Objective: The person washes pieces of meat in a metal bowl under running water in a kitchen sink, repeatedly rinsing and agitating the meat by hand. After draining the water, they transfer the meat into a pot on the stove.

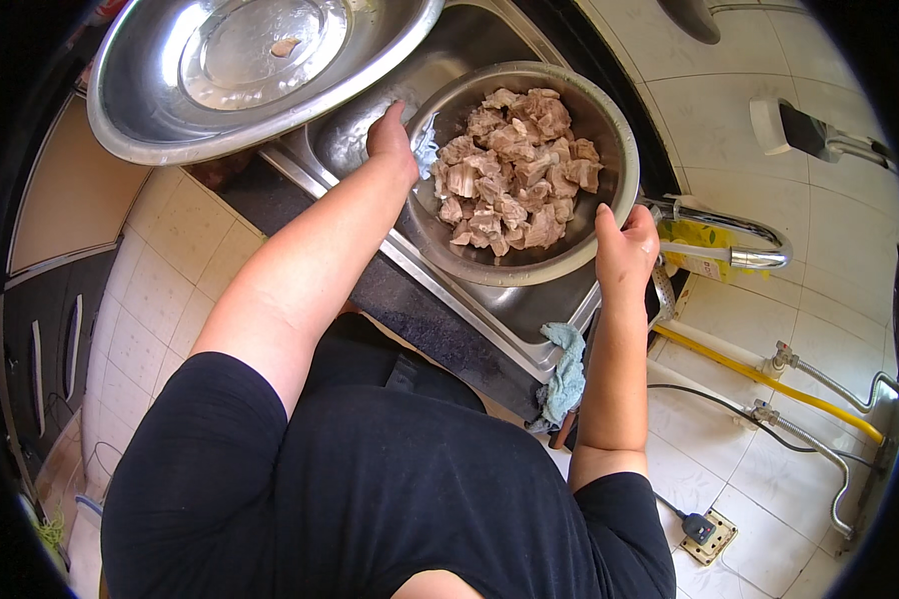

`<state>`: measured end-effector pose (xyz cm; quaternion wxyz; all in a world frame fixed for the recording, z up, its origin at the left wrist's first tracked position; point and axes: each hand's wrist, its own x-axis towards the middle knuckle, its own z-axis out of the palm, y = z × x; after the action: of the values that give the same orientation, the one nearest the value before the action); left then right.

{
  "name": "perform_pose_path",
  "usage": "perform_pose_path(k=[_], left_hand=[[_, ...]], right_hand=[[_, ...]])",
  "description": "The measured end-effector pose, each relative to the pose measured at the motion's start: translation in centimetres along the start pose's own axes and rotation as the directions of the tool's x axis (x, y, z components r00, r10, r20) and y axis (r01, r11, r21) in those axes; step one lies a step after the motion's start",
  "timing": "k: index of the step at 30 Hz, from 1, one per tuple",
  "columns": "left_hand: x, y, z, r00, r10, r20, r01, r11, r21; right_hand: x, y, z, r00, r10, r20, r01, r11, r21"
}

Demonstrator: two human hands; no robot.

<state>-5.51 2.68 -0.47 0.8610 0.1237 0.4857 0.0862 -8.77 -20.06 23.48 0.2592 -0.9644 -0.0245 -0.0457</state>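
A metal bowl full of pale, greyish-brown meat chunks is held over the sink, slightly tilted. My left hand grips its left side, its fingers mostly hidden behind the bowl. Something pale blue and white, perhaps a cloth, shows between that hand and the bowl. On the right rim my right hand is closed, thumb on top and the other fingers underneath. At the upper left is a large metal basin with one small piece of meat in it.
The steel sink lies beneath the bowl. A chrome faucet reaches in from the right, beside a yellow package. A light blue rag hangs over the sink's near corner. Pipes and a wall socket are at the right.
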Motion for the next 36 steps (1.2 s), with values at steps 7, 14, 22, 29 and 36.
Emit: perform_pose_path(k=[7,14,22,29,36], left_hand=[[-2.2,0.7,0.6,1.000,-0.025,0.009,0.025,0.998,-0.055],[-1.2,0.4,0.2,1.000,0.018,0.019,-0.019,1.000,0.020],[-2.8,1.2,0.9,0.991,0.027,0.135,-0.025,1.000,-0.013],[-5.3,1.6,1.3,0.972,-0.123,0.200,0.116,0.992,0.046],[-4.9,1.3,1.6,0.988,-0.122,0.097,0.104,0.979,0.177]], right_hand=[[-0.1,-0.3,-0.1,1.000,-0.009,-0.008,0.009,1.000,0.010],[-0.2,-0.1,0.0,1.000,-0.007,-0.015,0.007,1.000,0.005],[-0.8,9.6,3.5,0.992,0.125,-0.004,-0.121,0.965,0.231],[-1.3,20.1,9.6,0.860,0.480,0.175,-0.509,0.777,0.371],[-1.7,25.2,14.9,0.835,0.534,0.133,-0.550,0.797,0.250]])
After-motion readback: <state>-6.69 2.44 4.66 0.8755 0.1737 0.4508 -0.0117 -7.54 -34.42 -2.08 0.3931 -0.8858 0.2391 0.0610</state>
